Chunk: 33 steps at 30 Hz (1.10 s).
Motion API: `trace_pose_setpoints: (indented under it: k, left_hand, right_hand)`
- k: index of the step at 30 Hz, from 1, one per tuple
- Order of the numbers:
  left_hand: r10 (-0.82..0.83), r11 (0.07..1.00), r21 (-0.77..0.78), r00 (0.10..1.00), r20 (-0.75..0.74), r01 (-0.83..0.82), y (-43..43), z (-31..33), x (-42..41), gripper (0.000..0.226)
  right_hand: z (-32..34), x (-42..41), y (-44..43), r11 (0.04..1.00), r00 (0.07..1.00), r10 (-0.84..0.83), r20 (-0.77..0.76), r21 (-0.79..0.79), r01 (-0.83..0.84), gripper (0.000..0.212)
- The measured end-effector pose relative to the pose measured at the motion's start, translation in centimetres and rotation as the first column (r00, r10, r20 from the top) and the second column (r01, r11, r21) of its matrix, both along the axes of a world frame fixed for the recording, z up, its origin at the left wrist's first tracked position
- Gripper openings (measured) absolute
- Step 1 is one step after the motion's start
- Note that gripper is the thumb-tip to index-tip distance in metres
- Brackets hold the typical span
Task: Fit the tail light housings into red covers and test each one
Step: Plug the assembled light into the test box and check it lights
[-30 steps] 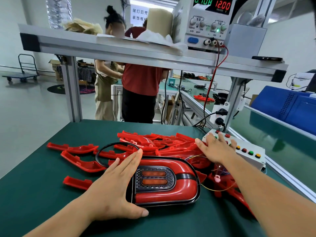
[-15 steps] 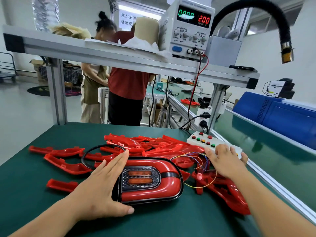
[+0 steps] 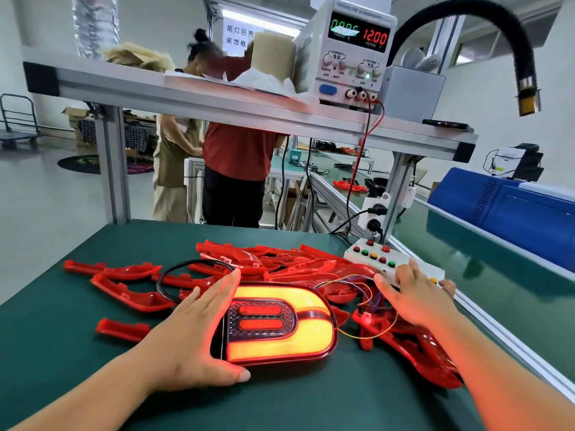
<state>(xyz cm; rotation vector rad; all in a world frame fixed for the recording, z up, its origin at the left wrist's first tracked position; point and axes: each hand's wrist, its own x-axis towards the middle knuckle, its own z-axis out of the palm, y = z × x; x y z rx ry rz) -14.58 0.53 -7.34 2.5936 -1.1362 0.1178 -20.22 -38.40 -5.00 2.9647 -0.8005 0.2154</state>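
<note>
An assembled tail light (image 3: 280,321) in its red cover lies on the green mat, glowing bright yellow-orange with two red bars lit. My left hand (image 3: 199,334) rests flat against its left end, fingers straight, thumb along the near edge. My right hand (image 3: 417,293) lies on the white button box (image 3: 385,262), fingers spread over its near buttons. Thin coloured wires (image 3: 357,284) run from the light toward the box.
Several loose red covers (image 3: 130,290) are scattered behind and beside the light, more under my right forearm. A black ring gasket (image 3: 189,275) lies among them. A power supply (image 3: 351,54) sits on the shelf above. Two people stand behind the bench.
The tail light has lit up; before it showed only two dim bars. My right hand shifted slightly on the button box. The left hand stays in place.
</note>
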Motion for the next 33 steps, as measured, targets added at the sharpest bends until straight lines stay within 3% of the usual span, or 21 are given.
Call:
trace_pose_setpoints:
  k: [25, 33]
  left_hand:
    - [-0.011, 1.0, -0.01, 1.0, -0.028, 0.011, 0.1, 0.1, -0.1, 0.132]
    - [0.003, 1.0, 0.013, 0.999, -0.045, -0.003, 0.0, 0.0, 0.0, 0.133]
  right_hand:
    - [-0.7, 0.2, 0.1, 1.0, 1.0, 0.02, -0.003, 0.0, -0.02, 0.1]
    - [0.2, 1.7, 0.2, 0.992, 0.996, 0.064, 0.063, 0.104, -0.07, 0.076]
